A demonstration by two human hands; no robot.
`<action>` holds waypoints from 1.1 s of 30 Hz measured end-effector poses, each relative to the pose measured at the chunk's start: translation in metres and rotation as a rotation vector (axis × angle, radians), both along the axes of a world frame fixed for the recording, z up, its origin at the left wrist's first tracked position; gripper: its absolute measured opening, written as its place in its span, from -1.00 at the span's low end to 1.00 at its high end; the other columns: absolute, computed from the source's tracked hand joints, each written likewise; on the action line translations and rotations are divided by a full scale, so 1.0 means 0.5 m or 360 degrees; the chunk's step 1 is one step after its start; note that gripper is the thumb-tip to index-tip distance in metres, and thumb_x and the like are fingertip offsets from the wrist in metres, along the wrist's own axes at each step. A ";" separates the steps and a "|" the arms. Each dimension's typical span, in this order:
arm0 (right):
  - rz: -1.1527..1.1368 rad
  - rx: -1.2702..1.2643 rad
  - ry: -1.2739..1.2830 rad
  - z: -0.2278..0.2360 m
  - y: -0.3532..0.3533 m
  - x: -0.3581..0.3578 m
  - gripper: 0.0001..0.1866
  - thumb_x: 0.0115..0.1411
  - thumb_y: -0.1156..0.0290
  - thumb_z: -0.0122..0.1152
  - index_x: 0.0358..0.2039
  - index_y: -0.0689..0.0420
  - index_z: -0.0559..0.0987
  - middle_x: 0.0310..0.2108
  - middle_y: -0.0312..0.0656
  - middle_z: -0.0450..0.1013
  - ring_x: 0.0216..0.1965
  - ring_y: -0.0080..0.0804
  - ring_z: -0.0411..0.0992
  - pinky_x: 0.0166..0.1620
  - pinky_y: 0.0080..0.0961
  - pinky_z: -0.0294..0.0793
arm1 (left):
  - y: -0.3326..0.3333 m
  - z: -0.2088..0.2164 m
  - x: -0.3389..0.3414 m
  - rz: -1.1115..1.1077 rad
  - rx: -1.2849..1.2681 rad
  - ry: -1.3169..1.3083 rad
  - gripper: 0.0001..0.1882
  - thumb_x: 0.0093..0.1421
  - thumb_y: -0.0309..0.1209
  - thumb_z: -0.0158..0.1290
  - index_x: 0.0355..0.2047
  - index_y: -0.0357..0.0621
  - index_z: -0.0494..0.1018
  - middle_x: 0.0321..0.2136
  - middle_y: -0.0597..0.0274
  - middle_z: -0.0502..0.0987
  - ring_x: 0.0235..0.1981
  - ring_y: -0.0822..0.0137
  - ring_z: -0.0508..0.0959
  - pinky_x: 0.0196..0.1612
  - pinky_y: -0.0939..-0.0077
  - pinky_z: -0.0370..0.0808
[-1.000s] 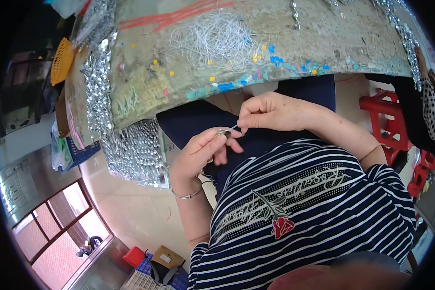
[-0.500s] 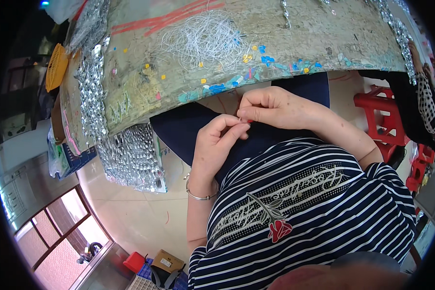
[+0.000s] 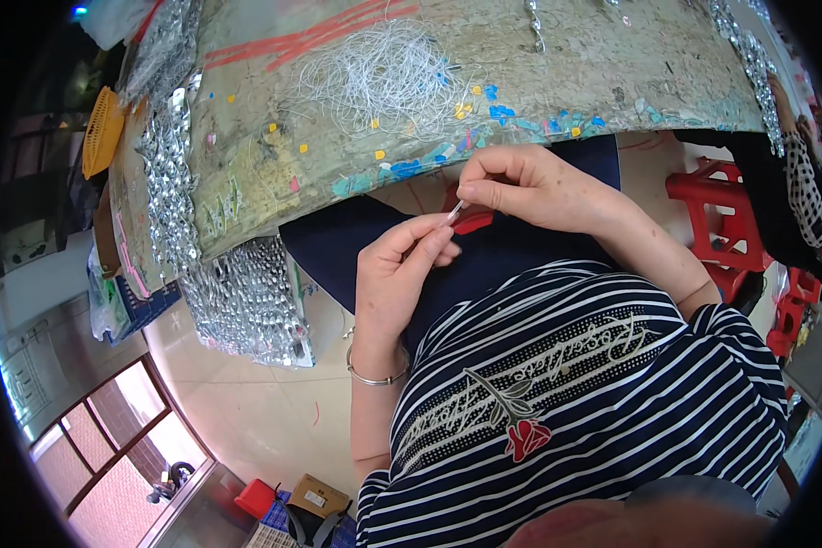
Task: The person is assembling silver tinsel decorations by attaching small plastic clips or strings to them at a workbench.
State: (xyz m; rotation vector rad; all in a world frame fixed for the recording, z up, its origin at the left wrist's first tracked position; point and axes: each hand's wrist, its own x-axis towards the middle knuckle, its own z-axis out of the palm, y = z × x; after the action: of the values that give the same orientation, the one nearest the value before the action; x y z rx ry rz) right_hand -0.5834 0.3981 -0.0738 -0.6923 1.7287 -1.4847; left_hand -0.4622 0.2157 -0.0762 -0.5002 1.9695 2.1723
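Observation:
Over my dark-trousered lap, close to the near edge of the worktable (image 3: 338, 155), both my hands are raised in a pinch. A thin, whitish strand (image 3: 455, 213) stretches across the short gap between the fingertips. Its lower end is in my left hand (image 3: 395, 274), whose wrist wears a metal bangle (image 3: 377, 379). My right hand (image 3: 534, 194) grips the upper end between thumb and forefinger, with the other fingers curled. How much of the strand lies inside the fingers is hidden. On the table beyond the hands spreads a tangle of white thread (image 3: 384, 80).
Shiny silver strands (image 3: 169, 169) lie along the table's left side, and more silver strands (image 3: 247, 306) hang below its edge. Small coloured bits (image 3: 406, 168) dot the near edge. A yellow basket (image 3: 102, 132) is at far left. Red stools (image 3: 717, 205) and another person's patterned sleeve (image 3: 806, 187) are at right.
My hands have drawn apart, the left moving slightly down and left, the right slightly up and right. More of the strand now shows between them.

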 end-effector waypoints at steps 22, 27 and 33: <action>-0.0241 -0.0051 -0.0039 0.002 -0.001 -0.012 -0.81 0.31 0.33 0.07 -0.35 0.20 0.50 -0.47 -0.44 0.33 -0.47 -0.74 0.23 -0.39 -0.74 0.26 | 0.024 -0.009 -0.013 0.0367 0.0007 0.0192 -0.85 0.20 -0.49 0.13 -0.24 -0.26 0.56 -0.52 0.34 0.56 -0.63 0.73 0.27 -0.58 0.85 0.10; -0.0201 -0.0072 -0.0040 0.003 -0.005 -0.008 -0.80 0.31 0.33 0.06 -0.38 0.20 0.48 -0.49 -0.42 0.33 -0.49 -0.72 0.23 -0.41 -0.74 0.26 | 0.018 -0.010 -0.009 0.0361 0.0050 0.0136 -0.85 0.21 -0.50 0.11 -0.22 -0.27 0.55 -0.46 0.29 0.58 -0.55 0.67 0.41 -0.51 0.82 0.29; -0.0138 -0.0047 0.0039 0.019 -0.001 -0.001 -0.80 0.32 0.35 0.04 -0.38 0.20 0.46 -0.50 -0.41 0.32 -0.49 -0.71 0.23 -0.40 -0.72 0.29 | 0.018 -0.023 -0.011 0.0546 0.0217 0.0219 -0.84 0.22 -0.48 0.09 -0.21 -0.26 0.54 -0.48 0.29 0.57 -0.63 0.70 0.29 -0.59 0.83 0.17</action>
State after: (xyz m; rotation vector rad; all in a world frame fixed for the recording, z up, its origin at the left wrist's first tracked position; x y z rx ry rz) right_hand -0.5837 0.3977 -0.0643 -0.6604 1.7786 -1.5695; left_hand -0.4679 0.2247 -0.0878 -0.7312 1.8984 2.5897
